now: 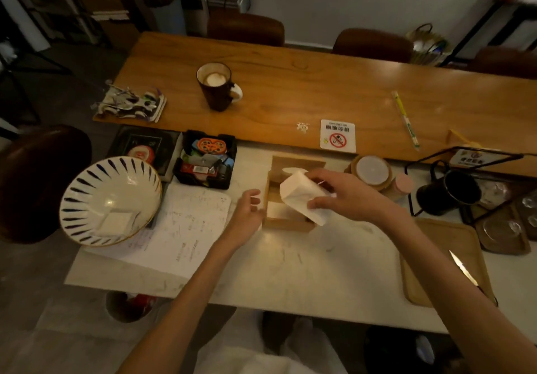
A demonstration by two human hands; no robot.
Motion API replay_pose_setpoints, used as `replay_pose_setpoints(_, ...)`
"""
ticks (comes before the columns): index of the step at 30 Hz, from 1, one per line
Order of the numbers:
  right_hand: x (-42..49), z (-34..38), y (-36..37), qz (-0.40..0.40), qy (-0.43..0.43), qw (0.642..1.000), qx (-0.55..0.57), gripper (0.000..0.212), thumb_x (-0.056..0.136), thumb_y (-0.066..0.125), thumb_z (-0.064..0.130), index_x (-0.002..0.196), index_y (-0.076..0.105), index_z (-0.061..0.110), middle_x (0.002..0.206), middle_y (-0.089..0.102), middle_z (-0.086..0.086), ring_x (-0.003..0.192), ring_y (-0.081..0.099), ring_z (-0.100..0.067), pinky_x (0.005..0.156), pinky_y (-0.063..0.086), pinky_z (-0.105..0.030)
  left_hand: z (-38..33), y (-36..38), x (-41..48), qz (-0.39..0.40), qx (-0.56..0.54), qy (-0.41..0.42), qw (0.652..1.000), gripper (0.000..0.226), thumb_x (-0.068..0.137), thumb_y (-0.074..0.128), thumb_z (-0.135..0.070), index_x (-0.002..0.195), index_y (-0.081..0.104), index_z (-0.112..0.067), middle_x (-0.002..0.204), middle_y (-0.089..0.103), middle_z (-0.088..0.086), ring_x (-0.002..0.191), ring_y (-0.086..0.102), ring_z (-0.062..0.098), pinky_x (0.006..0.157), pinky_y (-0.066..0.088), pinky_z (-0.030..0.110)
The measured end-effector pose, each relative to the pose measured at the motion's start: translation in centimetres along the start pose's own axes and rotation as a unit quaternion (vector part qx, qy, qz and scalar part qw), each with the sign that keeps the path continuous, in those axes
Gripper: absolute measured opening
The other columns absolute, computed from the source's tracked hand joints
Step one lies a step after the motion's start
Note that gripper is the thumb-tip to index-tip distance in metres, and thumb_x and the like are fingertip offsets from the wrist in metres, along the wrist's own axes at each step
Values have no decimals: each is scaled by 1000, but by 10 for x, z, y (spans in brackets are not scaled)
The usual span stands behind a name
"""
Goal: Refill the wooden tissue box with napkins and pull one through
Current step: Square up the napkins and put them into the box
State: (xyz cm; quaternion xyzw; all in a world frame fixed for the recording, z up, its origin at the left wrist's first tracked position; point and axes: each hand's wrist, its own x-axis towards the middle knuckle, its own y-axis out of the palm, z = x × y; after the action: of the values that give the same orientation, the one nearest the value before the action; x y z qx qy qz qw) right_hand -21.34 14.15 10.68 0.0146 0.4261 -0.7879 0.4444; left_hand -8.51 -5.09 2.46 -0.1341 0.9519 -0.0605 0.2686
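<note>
From the head camera I am seeing my right hand (345, 196) squeezing a white stack of napkins (302, 199), tilting it over the open wooden tissue box (286, 221) sitting on the white bench (305, 269). My left hand (247, 213) is resting loosely open against the box's left side, its grip holding nothing. A striped bowl (110, 199) is sitting far left.

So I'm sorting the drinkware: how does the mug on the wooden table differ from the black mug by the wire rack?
The mug on the wooden table stands upright, holds a foamy drink and has a pale handle. The black mug by the wire rack is tipped on its side, looks empty, and its handle is dark. Both are dark mugs with one handle.
</note>
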Motion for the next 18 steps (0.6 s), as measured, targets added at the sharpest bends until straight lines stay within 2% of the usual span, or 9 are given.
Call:
replay_pose_setpoints(2, 23, 14, 8, 19, 7, 996, -88, 59, 85, 72, 33, 139, 47, 29, 134, 58, 4, 120, 54, -21, 99, 44, -36, 1, -3, 12, 59, 5, 3, 998, 54, 94, 55, -7, 142, 34, -19, 132, 49, 5, 108, 52, 14, 70, 43, 14)
replay_pose_setpoints(4, 43, 20, 17, 46, 36, 984, -165, 64, 88, 69, 32, 145, 41, 25, 143, 53, -3, 128, 49, -26, 104, 41, -38, 4, -5, 19, 86, 10, 9, 996, 54, 94, 55, -6, 142, 33, -18, 133, 50, 5, 110, 53, 13, 76, 46, 16)
replay_pose_setpoints(7, 64, 23, 30, 88, 66, 977, -182, 62, 92, 65, 24, 148, 38, 21, 148, 48, -7, 135, 44, -28, 108, 37, -39, 9, -13, 25, 118, 17, -5, 993, 54, 95, 53, -8, 143, 31, -21, 128, 50, 0, 110, 52, 12, 80, 47, 18)
replay_pose_setpoints(10, 78, 23, 32, 136, 93, 969, -186, 57, 94, 61, 18, 146, 37, 18, 148, 47, -8, 135, 44, -28, 107, 37, -39, 16, -16, 28, 129, 29, -12, 991, 53, 96, 53, -9, 143, 32, -23, 131, 49, 0, 115, 50, 13, 95, 45, 27)
replay_pose_setpoints(13, 86, 21, 30, 185, 109, 956, -200, 55, 96, 56, 18, 147, 36, 19, 147, 46, -8, 135, 43, -29, 108, 38, -41, 19, -16, 29, 128, 34, -11, 991, 53, 96, 53, -11, 142, 33, -26, 128, 48, -3, 114, 49, 11, 90, 42, 23)
replay_pose_setpoints(16, 89, 19, 35, 220, 117, 936, -247, 54, 97, 49, 15, 149, 32, 17, 149, 43, -10, 136, 41, -31, 110, 39, -43, 19, -15, 29, 127, 25, -12, 991, 50, 96, 54, -14, 140, 34, -29, 121, 47, -9, 104, 51, 1, 76, 42, 13)
replay_pose_setpoints(18, 90, 18, 43, 234, 120, 930, -255, 52, 97, 44, 13, 148, 31, 13, 149, 41, -12, 136, 41, -32, 111, 38, -44, 20, -15, 29, 124, 29, -12, 992, 50, 96, 54, -13, 139, 35, -30, 120, 47, -9, 101, 51, -2, 73, 41, 11)
